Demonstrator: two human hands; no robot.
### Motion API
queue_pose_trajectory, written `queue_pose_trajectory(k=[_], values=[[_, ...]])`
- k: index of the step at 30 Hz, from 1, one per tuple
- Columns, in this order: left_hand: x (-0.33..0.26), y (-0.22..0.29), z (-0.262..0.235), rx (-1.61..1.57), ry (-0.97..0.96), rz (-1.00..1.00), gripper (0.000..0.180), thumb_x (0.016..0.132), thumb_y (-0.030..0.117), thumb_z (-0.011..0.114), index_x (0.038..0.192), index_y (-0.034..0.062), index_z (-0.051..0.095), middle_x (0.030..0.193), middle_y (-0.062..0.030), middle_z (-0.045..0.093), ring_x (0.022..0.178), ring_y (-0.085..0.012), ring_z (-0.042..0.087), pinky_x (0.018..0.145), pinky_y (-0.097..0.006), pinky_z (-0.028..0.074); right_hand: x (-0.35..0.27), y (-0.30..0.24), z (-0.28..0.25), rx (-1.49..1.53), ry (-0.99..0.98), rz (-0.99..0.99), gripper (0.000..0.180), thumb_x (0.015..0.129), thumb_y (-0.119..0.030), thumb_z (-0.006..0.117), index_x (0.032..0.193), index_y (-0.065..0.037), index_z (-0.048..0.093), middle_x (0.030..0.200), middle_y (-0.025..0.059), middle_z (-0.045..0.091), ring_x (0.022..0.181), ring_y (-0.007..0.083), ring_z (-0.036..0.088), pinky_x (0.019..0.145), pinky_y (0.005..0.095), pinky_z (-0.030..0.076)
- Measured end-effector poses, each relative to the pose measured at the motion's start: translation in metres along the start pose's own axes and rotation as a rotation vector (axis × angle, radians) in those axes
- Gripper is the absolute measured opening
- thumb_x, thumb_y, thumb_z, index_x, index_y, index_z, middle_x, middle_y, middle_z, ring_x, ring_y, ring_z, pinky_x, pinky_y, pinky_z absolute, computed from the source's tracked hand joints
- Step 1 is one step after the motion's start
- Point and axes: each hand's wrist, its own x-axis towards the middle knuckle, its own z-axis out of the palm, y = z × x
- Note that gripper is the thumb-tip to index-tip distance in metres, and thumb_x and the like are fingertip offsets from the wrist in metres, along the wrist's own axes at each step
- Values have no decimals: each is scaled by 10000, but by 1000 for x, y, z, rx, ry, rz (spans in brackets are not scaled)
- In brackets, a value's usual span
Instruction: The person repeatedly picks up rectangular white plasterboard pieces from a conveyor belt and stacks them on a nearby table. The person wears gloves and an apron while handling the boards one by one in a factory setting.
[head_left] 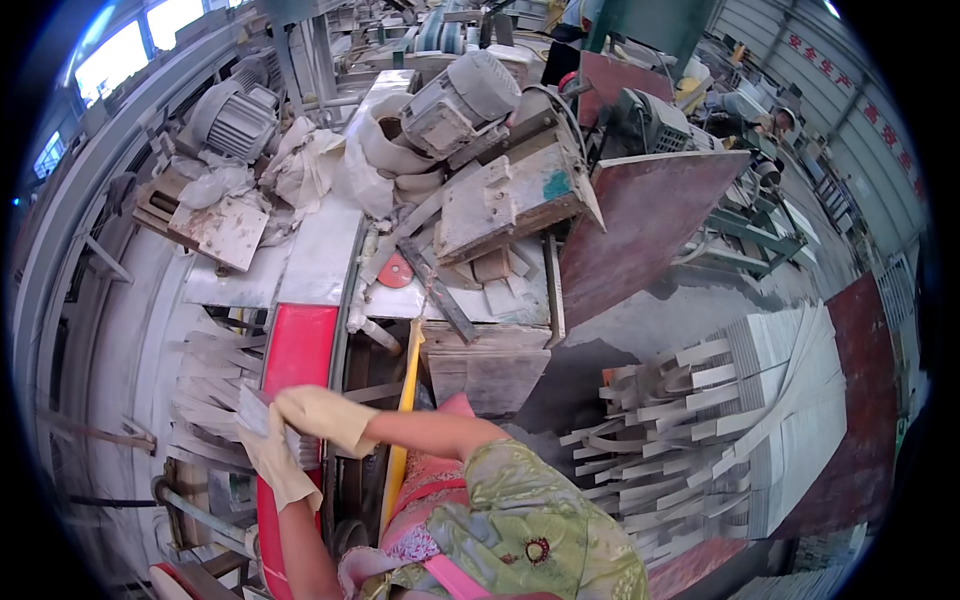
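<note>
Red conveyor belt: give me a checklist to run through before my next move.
1. Gloves worn: ok, on both left hand and right hand.
2. Pale strip gripped by left hand: ok.
3. Right hand's grip on it: cannot tell.
4. Red conveyor belt within reach: ok, beneath the hands.
5. Belt stopped: cannot tell.
6. Right-hand strip stack squared up: not ok, ends jut unevenly.

Red characters [821, 61] stand in two groups on the pale wall [777, 85] at upper right, the second group lower and nearer the edge.
</note>
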Motion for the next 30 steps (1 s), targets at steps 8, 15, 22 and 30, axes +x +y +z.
queue_pose_trajectory(k=[8, 15, 22, 30], values=[[-24, 8, -11, 91, 77, -12, 813, 921, 280, 764, 1539, -75, 373, 1536, -246, 471, 1390, -327, 484, 1171, -382, 346, 51, 86, -79, -867, 132, 140, 837, 824, -550, 685, 1456, -25, 524, 1514, 275, 475, 1465, 454, 364, 1249, 546, 190], [-31, 6, -22, 134, 124, -11, 852, 911, 299, 774, 1553, -73, 355, 1556, -243, 454, 1412, -320, 464, 1177, -377, 337, 62, 98, -84, -1116, 130, -109, 564, 927, -431, 638, 1349, -56, 627, 1332, 249, 628, 1296, 419, 556, 1119, 521, 398], [-18, 9, -16, 97, 39, 39, 837, 922, 286, 766, 1547, -86, 352, 1539, -247, 468, 1402, -320, 475, 1172, -385, 347, 76, 60, -85, -179, 298, 282, 389, 1034, -320, 505, 929, 33, 627, 819, 229, 664, 779, 334, 678, 721, 442, 526], [-11, -1, -20, 121, 20, 67, 821, 951, 333, 734, 1545, -85, 352, 1544, -258, 450, 1399, -342, 475, 1171, -401, 356, -29, -25, 38, 265, 201, 344, 428, 1052, -365, 447, 980, 30, 597, 940, 265, 653, 920, 442, 632, 844, 479, 486]])
